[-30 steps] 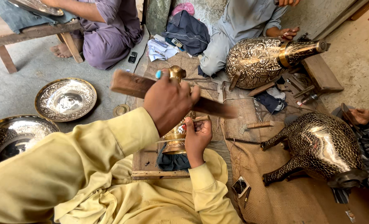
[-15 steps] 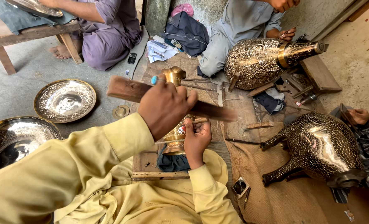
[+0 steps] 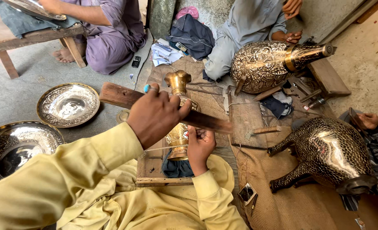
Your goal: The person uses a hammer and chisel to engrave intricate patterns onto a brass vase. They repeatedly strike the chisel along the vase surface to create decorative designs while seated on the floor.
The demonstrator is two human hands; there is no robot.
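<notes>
My left hand [image 3: 155, 115], with a turquoise ring on one finger, grips a flat wooden bat [image 3: 212, 123] held across a tall brass vase [image 3: 178, 83]. The vase stands upright on a wooden board [image 3: 148, 168] in front of my lap, its foot wrapped in dark cloth. My right hand [image 3: 199, 145] is curled in a fist against the vase's lower body, just under the bat. It seems to grip a small tool, which is mostly hidden by the fingers.
Two engraved metal plates [image 3: 67, 104] [image 3: 16, 145] lie on the floor at left. A large engraved vase [image 3: 265, 66] lies at the back. Another large vessel [image 3: 329, 153] lies on burlap at right, a person's hand [image 3: 367, 121] by it. Two people sit at the back.
My left hand has brought the wooden bat down and slightly left, closer to my right fist. The right hand and the vase have stayed put.
</notes>
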